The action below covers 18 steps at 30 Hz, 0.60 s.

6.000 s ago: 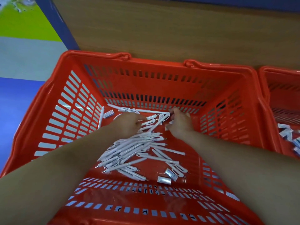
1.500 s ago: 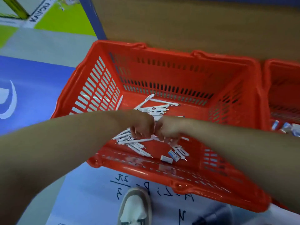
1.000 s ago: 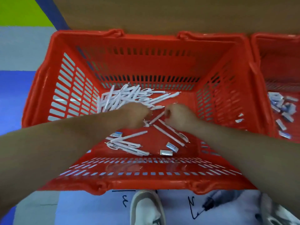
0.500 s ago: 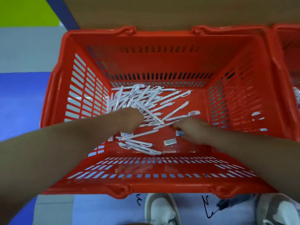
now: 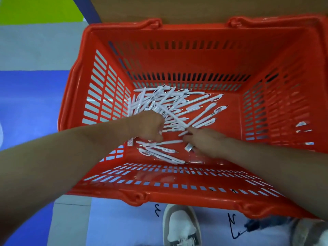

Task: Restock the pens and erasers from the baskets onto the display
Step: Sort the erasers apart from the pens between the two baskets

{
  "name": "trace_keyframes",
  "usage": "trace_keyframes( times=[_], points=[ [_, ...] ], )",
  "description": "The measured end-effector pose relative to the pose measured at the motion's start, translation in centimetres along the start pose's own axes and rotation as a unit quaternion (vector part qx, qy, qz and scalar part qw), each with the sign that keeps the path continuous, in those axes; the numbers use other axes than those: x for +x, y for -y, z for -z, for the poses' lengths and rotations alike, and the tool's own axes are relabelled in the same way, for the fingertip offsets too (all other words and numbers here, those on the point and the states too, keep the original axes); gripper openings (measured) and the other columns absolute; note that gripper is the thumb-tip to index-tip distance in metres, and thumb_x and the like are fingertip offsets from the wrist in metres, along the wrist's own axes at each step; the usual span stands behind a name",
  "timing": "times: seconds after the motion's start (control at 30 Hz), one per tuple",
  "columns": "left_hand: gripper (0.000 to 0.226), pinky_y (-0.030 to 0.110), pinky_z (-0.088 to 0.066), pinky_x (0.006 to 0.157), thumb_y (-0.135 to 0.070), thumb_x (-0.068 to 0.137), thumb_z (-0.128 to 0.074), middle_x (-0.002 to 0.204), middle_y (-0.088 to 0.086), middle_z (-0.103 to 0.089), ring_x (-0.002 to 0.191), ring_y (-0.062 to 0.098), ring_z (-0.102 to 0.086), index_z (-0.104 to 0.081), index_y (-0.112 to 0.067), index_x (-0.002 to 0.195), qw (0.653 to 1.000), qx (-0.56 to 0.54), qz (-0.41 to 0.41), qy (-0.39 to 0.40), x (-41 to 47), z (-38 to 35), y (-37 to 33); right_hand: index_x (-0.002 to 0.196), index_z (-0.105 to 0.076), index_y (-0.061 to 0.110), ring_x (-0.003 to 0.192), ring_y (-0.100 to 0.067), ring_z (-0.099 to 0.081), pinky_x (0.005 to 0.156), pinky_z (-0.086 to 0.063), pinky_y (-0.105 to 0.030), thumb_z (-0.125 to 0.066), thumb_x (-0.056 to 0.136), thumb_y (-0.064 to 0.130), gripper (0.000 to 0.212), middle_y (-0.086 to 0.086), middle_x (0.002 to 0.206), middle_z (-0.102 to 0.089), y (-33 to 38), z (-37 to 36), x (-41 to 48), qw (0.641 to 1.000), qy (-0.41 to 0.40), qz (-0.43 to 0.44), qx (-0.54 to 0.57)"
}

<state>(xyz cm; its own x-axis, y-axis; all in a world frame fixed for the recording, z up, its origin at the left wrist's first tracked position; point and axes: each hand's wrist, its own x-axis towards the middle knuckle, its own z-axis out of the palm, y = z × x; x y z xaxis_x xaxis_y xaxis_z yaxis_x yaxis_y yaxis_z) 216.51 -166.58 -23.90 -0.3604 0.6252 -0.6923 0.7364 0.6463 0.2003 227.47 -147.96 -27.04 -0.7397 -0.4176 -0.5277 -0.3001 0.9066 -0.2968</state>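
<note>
An orange basket [image 5: 177,197] stands on the floor below me. On its floor lies a fan of several white pens [image 5: 179,105], with a few more pens [image 5: 159,154] nearer the front wall. My left hand [image 5: 148,127] is down on the near end of the pile, fingers curled round some pens. Just to its right, my right hand [image 5: 204,142] reaches in with fingers stretched flat, their tips touching loose pens. A small wrapped eraser [image 5: 189,147] lies under those fingers. Another small packet [image 5: 130,142] peeks out under my left wrist.
A brown board [image 5: 195,8] rises just behind the basket. My white shoe [image 5: 181,226] and a second shoe [image 5: 310,233] stand on the printed blue floor in front of it. Small white items [image 5: 301,124] show through the right wall's slots.
Over the last seconds both hands have swept the pens toward the basket's back left. In the last half second the right hand slid slightly left over the eraser; the left hand stayed on the pile.
</note>
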Motion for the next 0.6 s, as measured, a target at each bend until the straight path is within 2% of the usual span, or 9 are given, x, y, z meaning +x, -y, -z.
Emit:
trace_keyframes(
  times=[0.07, 0.1, 0.17, 0.2, 0.27, 0.37, 0.47, 0.53, 0.6],
  points=[
    [0.031, 0.030, -0.046, 0.070, -0.034, 0.079, -0.066, 0.092, 0.007, -0.069, 0.087, 0.025, -0.062, -0.065, -0.008, 0.097, 0.996, 0.013, -0.040, 0.074, -0.4, 0.0, -0.6, 0.113, -0.057, 0.011, 0.088, -0.029, -0.061, 0.072, -0.050, -0.035, -0.055, 0.090, 0.018, 0.024, -0.008, 0.121, -0.048, -0.5, -0.1, 0.2, 0.999, -0.019, -0.031, 0.017],
    [0.030, 0.030, -0.044, 0.070, -0.032, 0.080, -0.065, 0.096, 0.007, -0.068, 0.091, 0.025, -0.061, -0.065, -0.009, 0.100, 0.991, 0.042, -0.067, 0.110, -0.7, -0.2, -0.9, 0.105, -0.059, 0.009, 0.089, -0.029, -0.061, 0.071, -0.048, -0.034, -0.058, 0.088, 0.018, 0.019, -0.009, 0.116, -0.052, -0.8, -0.1, 0.4, 0.997, -0.038, -0.057, 0.040],
    [0.030, 0.026, -0.036, 0.070, -0.029, 0.083, -0.065, 0.105, 0.004, -0.066, 0.097, 0.022, -0.058, -0.063, -0.014, 0.109, 0.976, 0.115, -0.114, 0.143, -1.3, -1.0, -1.0, 0.090, -0.065, 0.009, 0.084, -0.024, -0.063, 0.061, -0.043, -0.026, -0.067, 0.084, 0.022, 0.014, -0.007, 0.095, -0.065, -0.9, 0.4, 0.7, 0.976, -0.063, -0.125, 0.165],
    [0.031, 0.024, -0.033, 0.069, -0.030, 0.084, -0.065, 0.107, 0.002, -0.066, 0.099, 0.022, -0.058, -0.061, -0.016, 0.112, 0.969, 0.156, -0.131, 0.140, -1.5, -1.5, -1.0, 0.086, -0.067, 0.010, 0.074, -0.021, -0.064, 0.054, -0.042, -0.023, -0.071, 0.083, 0.021, 0.013, -0.003, 0.082, -0.067, -0.9, 0.7, 0.8, 0.954, -0.052, -0.151, 0.253],
    [0.039, 0.027, -0.032, 0.068, -0.030, 0.085, -0.066, 0.108, 0.004, -0.066, 0.101, 0.026, -0.060, -0.056, -0.019, 0.121, 0.956, 0.228, -0.141, 0.122, -1.5, -2.2, -1.2, 0.095, -0.067, 0.011, 0.058, -0.015, -0.060, 0.046, -0.044, -0.020, -0.072, 0.083, 0.012, 0.013, 0.003, 0.071, -0.061, -0.3, 1.4, 0.9, 0.888, 0.002, -0.164, 0.429],
    [0.044, 0.031, -0.036, 0.066, -0.027, 0.087, -0.063, 0.106, 0.009, -0.066, 0.100, 0.032, -0.062, -0.050, -0.023, 0.129, 0.964, 0.241, -0.093, 0.062, -1.1, -2.3, -1.6, 0.111, -0.065, 0.014, 0.061, -0.010, -0.056, 0.048, -0.049, -0.022, -0.063, 0.087, 0.001, 0.027, 0.002, 0.077, -0.057, 0.7, 2.3, 1.1, 0.803, 0.080, -0.172, 0.565],
    [0.028, 0.030, -0.036, 0.062, -0.024, 0.089, -0.056, 0.098, 0.011, -0.066, 0.092, 0.032, -0.062, -0.055, -0.019, 0.117, 0.990, 0.135, -0.018, -0.034, -0.5, -1.8, -1.1, 0.098, -0.063, 0.015, 0.052, -0.012, -0.052, 0.046, -0.044, -0.018, -0.052, 0.087, 0.005, 0.019, -0.005, 0.069, -0.057, 1.5, 3.3, 1.7, 0.725, 0.115, -0.185, 0.653],
    [0.019, 0.030, -0.037, 0.063, -0.022, 0.085, -0.059, 0.095, 0.011, -0.066, 0.091, 0.030, -0.061, -0.059, -0.014, 0.103, 0.995, 0.045, 0.030, -0.082, -0.2, -1.0, -0.5, 0.093, -0.061, 0.016, 0.046, -0.012, -0.048, 0.041, -0.033, -0.015, -0.050, 0.085, 0.010, 0.015, -0.006, 0.065, -0.058, 1.7, 4.0, 2.2, 0.707, 0.103, -0.191, 0.673],
    [0.008, 0.031, -0.043, 0.066, -0.014, 0.082, -0.059, 0.088, 0.010, -0.066, 0.086, 0.028, -0.062, -0.061, -0.010, 0.088, 0.994, 0.023, 0.085, -0.062, -0.6, -0.1, 0.2, 0.099, -0.063, 0.014, 0.045, -0.011, -0.048, 0.042, -0.028, -0.016, -0.054, 0.087, 0.017, 0.015, -0.005, 0.067, -0.060, 1.8, 4.2, 2.6, 0.734, 0.099, -0.178, 0.648]
  ],
)
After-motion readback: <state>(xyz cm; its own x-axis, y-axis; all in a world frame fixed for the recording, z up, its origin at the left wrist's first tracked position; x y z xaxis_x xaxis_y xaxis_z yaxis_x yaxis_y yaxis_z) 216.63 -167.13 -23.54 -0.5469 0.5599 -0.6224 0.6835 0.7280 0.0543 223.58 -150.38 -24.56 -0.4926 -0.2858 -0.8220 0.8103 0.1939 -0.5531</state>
